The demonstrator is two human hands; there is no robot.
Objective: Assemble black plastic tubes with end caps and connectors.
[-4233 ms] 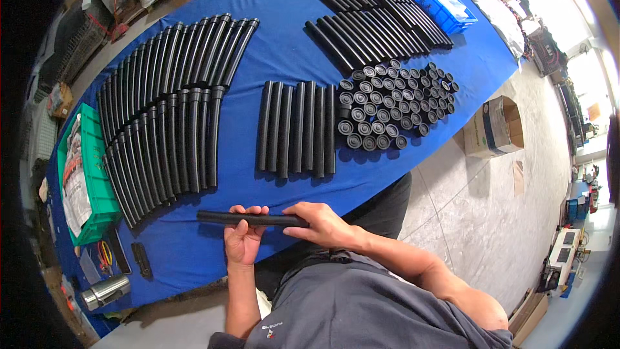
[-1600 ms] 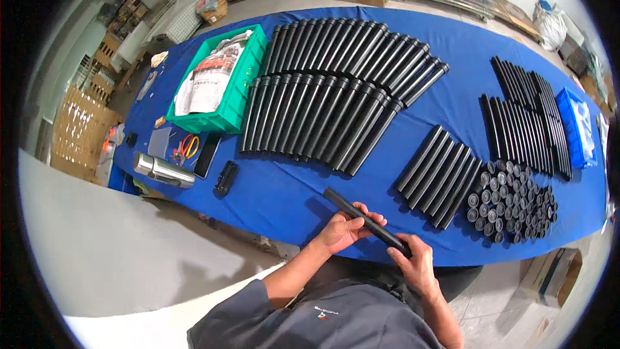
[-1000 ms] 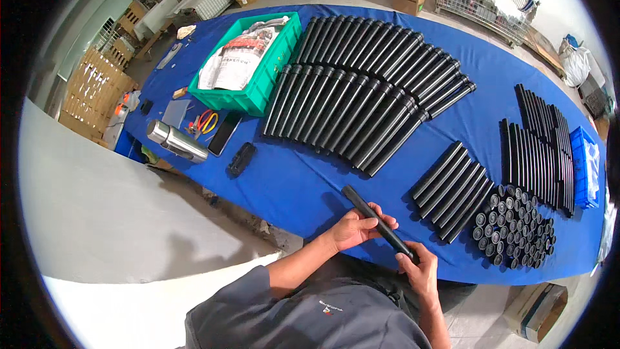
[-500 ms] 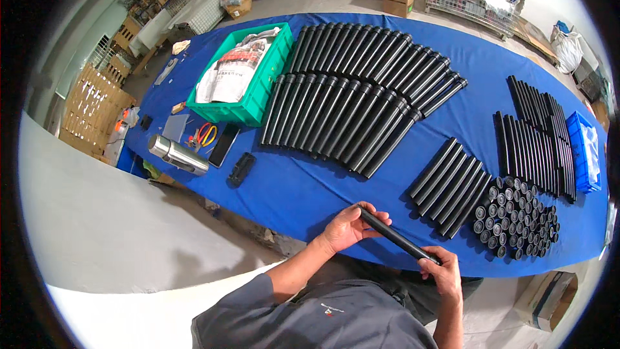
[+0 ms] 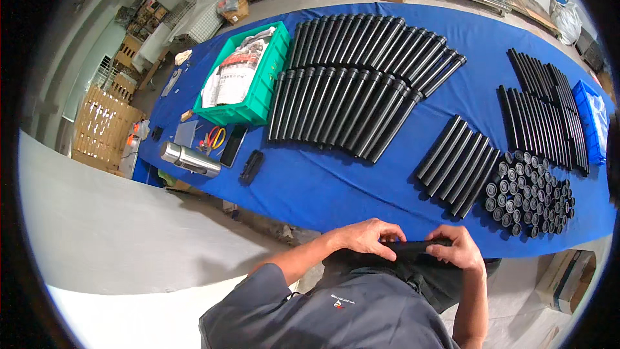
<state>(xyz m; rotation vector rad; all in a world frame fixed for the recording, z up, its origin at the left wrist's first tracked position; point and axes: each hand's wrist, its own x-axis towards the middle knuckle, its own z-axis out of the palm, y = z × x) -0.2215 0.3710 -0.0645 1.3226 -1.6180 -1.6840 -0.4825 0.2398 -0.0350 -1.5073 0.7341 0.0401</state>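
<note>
A plain black tube point(image 5: 416, 246) lies level in my two hands, over my lap by the table's near edge. Its left end is gripped by my left hand point(image 5: 369, 238), thumb below and fingers curled over. At the other end my right hand point(image 5: 457, 247) pinches it between thumb and fingers. Beyond my hands, several bare black tubes point(image 5: 458, 163) lie side by side on the blue cloth. Right of these stands a cluster of round black caps point(image 5: 529, 194). Two fanned rows of black tubes with collared ends point(image 5: 349, 107) fill the table's middle.
A green crate point(image 5: 274, 84) holding newspaper stands at the left. Near it are a steel flask point(image 5: 190, 159), red and yellow-handled tools point(image 5: 215, 138), a phone point(image 5: 233, 147) and a black block point(image 5: 252, 167). More thin tubes point(image 5: 542, 126) and a blue bin point(image 5: 593, 129) sit far right.
The tube has gone from slanted to nearly level and come closer to my body. Both hands moved with it, the right one rising. The view has shifted slightly.
</note>
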